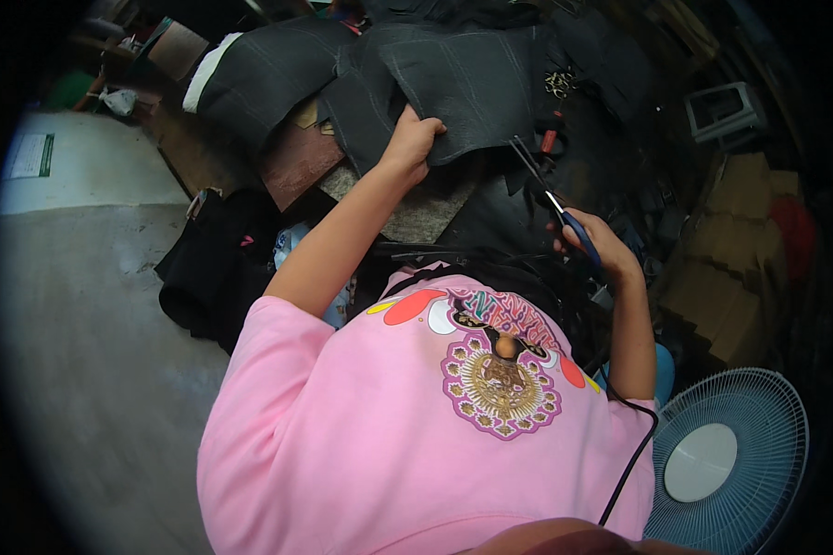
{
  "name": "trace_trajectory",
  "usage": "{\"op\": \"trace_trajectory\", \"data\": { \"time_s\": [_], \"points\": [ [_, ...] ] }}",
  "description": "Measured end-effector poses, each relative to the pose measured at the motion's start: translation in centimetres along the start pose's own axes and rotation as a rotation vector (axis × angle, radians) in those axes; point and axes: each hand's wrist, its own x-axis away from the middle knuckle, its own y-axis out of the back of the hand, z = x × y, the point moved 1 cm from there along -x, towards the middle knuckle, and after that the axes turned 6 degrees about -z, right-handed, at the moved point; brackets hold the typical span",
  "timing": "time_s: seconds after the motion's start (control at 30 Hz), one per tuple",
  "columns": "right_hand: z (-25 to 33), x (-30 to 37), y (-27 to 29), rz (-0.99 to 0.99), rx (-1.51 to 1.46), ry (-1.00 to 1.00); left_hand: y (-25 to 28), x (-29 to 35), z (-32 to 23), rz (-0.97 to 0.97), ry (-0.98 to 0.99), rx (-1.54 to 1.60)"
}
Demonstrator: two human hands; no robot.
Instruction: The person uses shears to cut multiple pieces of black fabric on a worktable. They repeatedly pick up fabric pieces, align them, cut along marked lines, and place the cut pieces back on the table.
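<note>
My left hand (413, 141) grips the near edge of a dark stitched fabric piece (472, 79) that lies on the worktable (296, 162). My right hand (594, 242) holds blue-handled scissors (551, 199), their blades pointing up and left toward the lower edge of that fabric. More dark fabric pieces (268, 74) are stacked to the left of it. My pink printed shirt (416, 407) fills the lower middle of the view.
A blue standing fan (727, 458) is at the lower right, with a black cable (634, 453) running beside it. Brown cardboard boxes (731, 250) are stacked on the right. A black cloth heap (208, 268) hangs off the table's left side above the grey floor (93, 351).
</note>
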Motion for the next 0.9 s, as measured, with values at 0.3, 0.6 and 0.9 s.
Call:
{"op": "trace_trajectory", "data": {
  "time_s": [0.3,0.6,0.9],
  "points": [
    [0.4,-0.8,-0.6,0.125,-0.309,0.009,-2.4,3.2,1.0,0.046,-0.020,-0.015],
    [0.3,-0.7,-2.1,0.070,-0.422,0.071,-2.9,3.7,2.0,0.058,-0.069,-0.010],
    [0.8,-0.5,-2.3,-0.025,-0.365,0.055,-3.2,4.1,2.4,0.108,-0.024,-0.057]
  ]
}}
